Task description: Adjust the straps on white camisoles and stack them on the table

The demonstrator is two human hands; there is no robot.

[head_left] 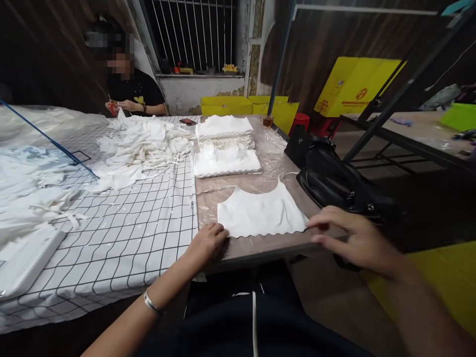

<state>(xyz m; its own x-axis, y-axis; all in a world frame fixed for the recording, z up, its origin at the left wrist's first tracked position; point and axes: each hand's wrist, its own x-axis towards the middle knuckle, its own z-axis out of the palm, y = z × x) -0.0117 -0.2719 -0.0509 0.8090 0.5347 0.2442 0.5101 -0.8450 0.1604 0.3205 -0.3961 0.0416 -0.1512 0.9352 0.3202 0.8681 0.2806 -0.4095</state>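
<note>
A small white garment (261, 213) with a scalloped hem lies flat on the plastic-covered table (267, 158) near the front edge. My left hand (206, 243) rests at its lower left corner, fingers curled against the hem. My right hand (353, 238) touches its lower right corner, fingers stretched out flat. Neither hand lifts the cloth. A thin strap runs from the garment to the left.
Two stacks of folded white garments (226, 161) (223, 127) sit behind it. A loose heap of white cloth (141, 144) covers the black-checked sheet (130, 238). A black bag (334, 183) lies at the table's right edge. Another person (128, 87) sits at the far left, handling cloth.
</note>
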